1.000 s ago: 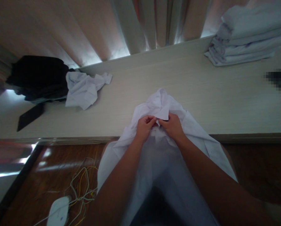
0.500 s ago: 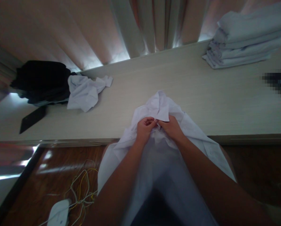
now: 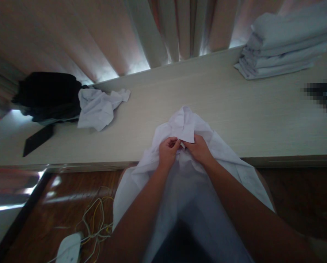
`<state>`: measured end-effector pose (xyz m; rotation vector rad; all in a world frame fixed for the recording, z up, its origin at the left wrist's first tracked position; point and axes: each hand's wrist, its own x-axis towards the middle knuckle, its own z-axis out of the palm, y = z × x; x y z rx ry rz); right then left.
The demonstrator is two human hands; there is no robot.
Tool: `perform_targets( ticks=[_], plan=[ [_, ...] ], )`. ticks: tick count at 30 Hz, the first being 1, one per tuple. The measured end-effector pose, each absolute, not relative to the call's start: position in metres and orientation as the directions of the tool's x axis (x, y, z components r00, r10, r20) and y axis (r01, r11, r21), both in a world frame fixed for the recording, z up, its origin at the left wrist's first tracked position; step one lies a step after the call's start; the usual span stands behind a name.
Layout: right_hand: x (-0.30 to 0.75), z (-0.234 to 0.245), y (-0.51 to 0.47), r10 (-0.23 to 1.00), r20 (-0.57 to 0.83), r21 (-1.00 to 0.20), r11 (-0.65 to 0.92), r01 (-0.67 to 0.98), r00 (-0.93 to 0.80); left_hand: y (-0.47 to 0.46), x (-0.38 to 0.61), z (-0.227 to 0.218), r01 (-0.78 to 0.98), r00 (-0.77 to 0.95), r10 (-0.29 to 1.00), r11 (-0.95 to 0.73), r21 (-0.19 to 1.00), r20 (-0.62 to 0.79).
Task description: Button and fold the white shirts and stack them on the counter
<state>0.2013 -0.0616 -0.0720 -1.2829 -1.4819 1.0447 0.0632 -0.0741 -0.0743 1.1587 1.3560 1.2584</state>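
Note:
A white shirt (image 3: 226, 153) lies across my lap, its collar end resting on the table edge. Just below the collar flap, my left hand (image 3: 168, 148) pinches the cloth between thumb and fingers. Close beside it, my right hand (image 3: 198, 148) grips the shirt too, with some fingertips tucked under the collar. The two hands nearly meet at the front of the neck. Whether a button sits between the fingertips is too small to make out.
The pale table (image 3: 152, 98) runs across in front. Black folded cloth (image 3: 49, 95), a crumpled white garment (image 3: 96, 109) and a dark flat object (image 3: 38, 139) lie left. A stack of white folded clothes (image 3: 284, 47) stands right. Cables (image 3: 100, 215) and a white box (image 3: 69, 248) are on the floor.
Almost nothing differs. Both hands keep hold of the shirt below the collar, with only a slight shift of the fingertips and collar to the left.

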Motion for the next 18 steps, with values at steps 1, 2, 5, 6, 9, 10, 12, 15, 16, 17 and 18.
perform_targets(
  ticks=[1, 2, 5, 6, 9, 10, 12, 15, 16, 17, 18],
  plan=[
    [0.2016, -0.0721, -0.0612, 0.992, 0.099, -0.960, 0.115, 0.256, -0.076, -0.0741, 0.0631, -0.0739, 0.061, -0.132, 0.991, 0.031, 0.998, -0.022],
    [0.2018, -0.0718, -0.0609, 0.991, 0.104, -0.955, 0.122, 0.270, -0.080, -0.0741, 0.0628, -0.0732, 0.074, -0.128, 0.992, 0.029, 0.997, -0.019],
    [0.2014, -0.0701, -0.0602, 0.991, 0.110, -0.943, 0.129, 0.306, -0.078, -0.0740, 0.0614, -0.0707, 0.092, -0.100, 0.995, 0.029, 0.995, -0.020],
    [0.2013, -0.0695, -0.0600, 0.992, 0.105, -0.943, 0.123, 0.308, -0.076, -0.0740, 0.0607, -0.0697, 0.091, -0.093, 0.995, 0.031, 0.995, -0.022],
    [0.2019, -0.0682, -0.0594, 0.994, 0.066, -0.954, 0.090, 0.285, -0.092, -0.0740, 0.0588, -0.0668, 0.078, -0.083, 0.996, 0.049, 0.996, -0.042],
    [0.2024, -0.0679, -0.0592, 0.994, 0.055, -0.957, 0.081, 0.277, -0.098, -0.0739, 0.0582, -0.0662, 0.070, -0.077, 0.996, 0.058, 0.996, -0.052],
    [0.2039, -0.0671, -0.0592, 0.994, 0.051, -0.958, 0.076, 0.275, -0.099, -0.0734, 0.0574, -0.0658, 0.052, -0.067, 0.995, 0.075, 0.996, -0.072],
    [0.2057, -0.0658, -0.0598, 0.994, 0.044, -0.963, 0.069, 0.261, -0.098, -0.0717, 0.0566, -0.0682, 0.011, -0.074, 0.993, 0.097, 0.995, -0.095],
    [0.2060, -0.0655, -0.0603, 0.995, 0.035, -0.966, 0.059, 0.253, -0.096, -0.0711, 0.0564, -0.0696, 0.000, -0.080, 0.992, 0.102, 0.995, -0.102],
    [0.2059, -0.0654, -0.0608, 0.995, 0.028, -0.968, 0.049, 0.246, -0.091, -0.0704, 0.0562, -0.0711, -0.008, -0.083, 0.991, 0.106, 0.994, -0.106],
    [0.2054, -0.0655, -0.0614, 0.996, 0.026, -0.970, 0.045, 0.239, -0.082, -0.0698, 0.0561, -0.0725, -0.013, -0.082, 0.991, 0.105, 0.994, -0.106]
  ],
)
